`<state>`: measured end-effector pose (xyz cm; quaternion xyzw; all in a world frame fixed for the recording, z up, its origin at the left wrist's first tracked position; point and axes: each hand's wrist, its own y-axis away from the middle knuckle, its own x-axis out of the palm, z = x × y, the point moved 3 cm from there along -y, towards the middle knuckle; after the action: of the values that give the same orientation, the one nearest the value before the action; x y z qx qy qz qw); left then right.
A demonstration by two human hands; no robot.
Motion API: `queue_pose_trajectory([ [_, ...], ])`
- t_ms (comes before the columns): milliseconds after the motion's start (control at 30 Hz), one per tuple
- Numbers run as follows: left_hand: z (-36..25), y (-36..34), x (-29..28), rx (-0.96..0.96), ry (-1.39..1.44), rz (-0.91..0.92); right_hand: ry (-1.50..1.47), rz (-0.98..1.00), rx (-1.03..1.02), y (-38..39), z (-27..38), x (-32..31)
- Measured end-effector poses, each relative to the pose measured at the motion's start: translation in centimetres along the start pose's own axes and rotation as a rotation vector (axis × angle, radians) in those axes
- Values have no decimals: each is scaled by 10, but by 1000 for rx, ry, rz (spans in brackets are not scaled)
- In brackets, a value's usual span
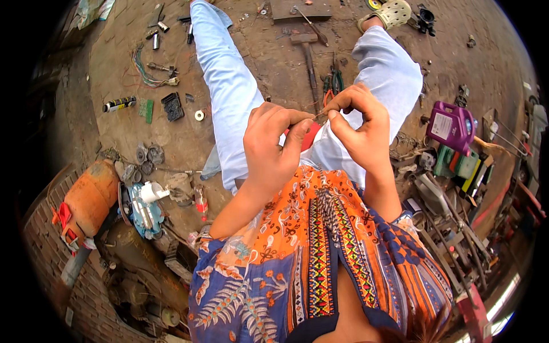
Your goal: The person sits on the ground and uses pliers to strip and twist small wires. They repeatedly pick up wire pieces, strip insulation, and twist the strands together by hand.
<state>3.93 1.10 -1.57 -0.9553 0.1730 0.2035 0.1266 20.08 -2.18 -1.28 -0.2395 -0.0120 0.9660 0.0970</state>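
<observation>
Between my two hands runs a short, thin, copper-coloured strand that looks like wire (319,115). My left hand (270,142) is closed, its thumb and forefinger pinching one end. The other end sits in a pinch of my right hand (363,127), also closed. Both hands are raised over my lap, fingertips a small gap apart. Below them, a red thing (310,136) shows in part between my legs. Just beyond the hands, pliers (334,81) with red and dark handles lie on the ground, beside a long-handled hammer (309,60).
A wire bundle (147,71), a black tray-like part (172,107) and a spool (199,115) lie left. Right are a purple jug (449,126) and piled metal parts (443,200). An orange tank (91,197) stands near left; a metal block (300,9) lies ahead.
</observation>
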Motion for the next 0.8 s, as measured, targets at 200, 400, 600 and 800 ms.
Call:
queue_pose_trajectory([
  [200,6,16,2,-21,31,70,-33,38,-99,14,-2,1],
  [400,6,24,9,-13,32,93,-67,109,-44,27,-13,-1],
  [600,3,31,11,76,5,61,-212,95,98,38,-16,6],
  [800,2,35,11,296,-182,-10,-285,115,185,43,-12,8],
])
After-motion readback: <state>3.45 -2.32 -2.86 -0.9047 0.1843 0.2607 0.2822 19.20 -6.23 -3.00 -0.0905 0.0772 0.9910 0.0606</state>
